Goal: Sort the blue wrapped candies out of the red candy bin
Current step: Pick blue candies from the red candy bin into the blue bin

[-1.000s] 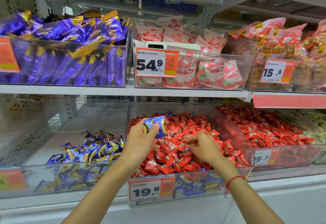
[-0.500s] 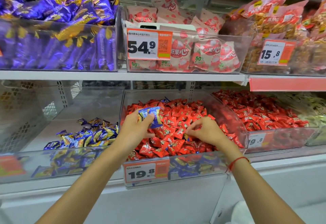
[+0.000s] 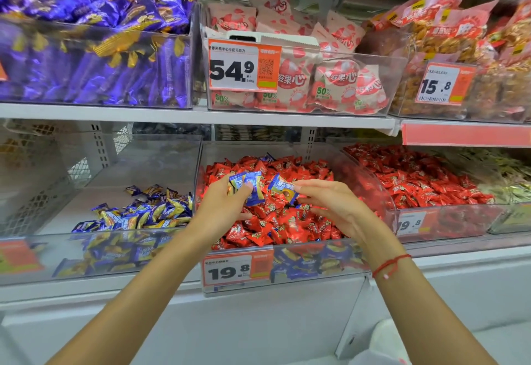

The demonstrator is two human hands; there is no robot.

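Observation:
A clear bin (image 3: 382,192) on the lower shelf holds a heap of red candies (image 3: 281,221). My left hand (image 3: 221,206) is above the heap and pinches a small bunch of blue wrapped candies (image 3: 248,185). My right hand (image 3: 330,203) hovers beside it and pinches one blue candy (image 3: 283,187) between thumb and fingertips, just clear of the red pile. Another blue candy (image 3: 267,158) pokes out near the back of the heap. The clear bin to the left has a pile of blue and yellow candies (image 3: 143,212).
The upper shelf carries bins of purple packs (image 3: 94,48), pink strawberry bags (image 3: 301,77) and snack bags (image 3: 459,48). A second bin of red candies (image 3: 416,180) stands to the right. Orange price tags (image 3: 230,271) hang on the bin fronts. A white cabinet front lies below.
My right hand has lifted out of the red heap with a blue candy pinched in it and moved toward my left hand. My left hand has stayed holding its blue candies.

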